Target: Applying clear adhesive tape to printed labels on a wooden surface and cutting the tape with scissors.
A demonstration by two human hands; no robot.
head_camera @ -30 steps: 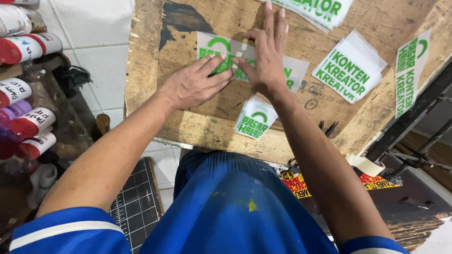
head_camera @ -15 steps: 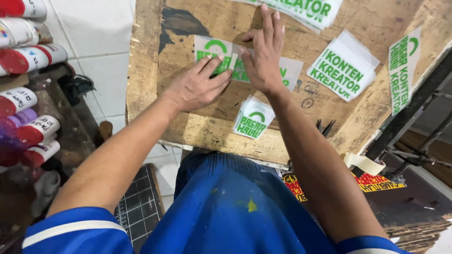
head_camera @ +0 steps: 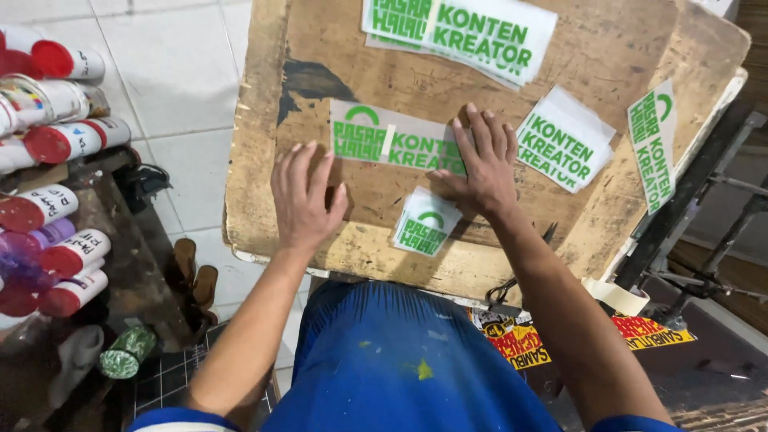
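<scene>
Both hands lie open and flat on a worn desk (head_camera: 264, 160), the right hand (head_camera: 480, 164) pressing a long green-and-white sticker (head_camera: 384, 140), the left hand (head_camera: 304, 200) beside it; it seems nearly laid, other stickers (head_camera: 564, 138) loose around.

Floor: white square tiles (head_camera: 172, 76), grey grout lines.
Left: dark shelf (head_camera: 120, 264) carrying red-capped spray cans (head_camera: 60, 140).
Right: black metal frame (head_camera: 696, 208).
Light: even, bright.

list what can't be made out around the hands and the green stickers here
Head view only:
- Long sticker: its right end is hidden under the right hand.
- Top sticker stack: cut off by the upper frame edge.
- Wooden board: the bare wood under the left hand is hidden.
- Spray cans: cut off at the left edge.
</scene>
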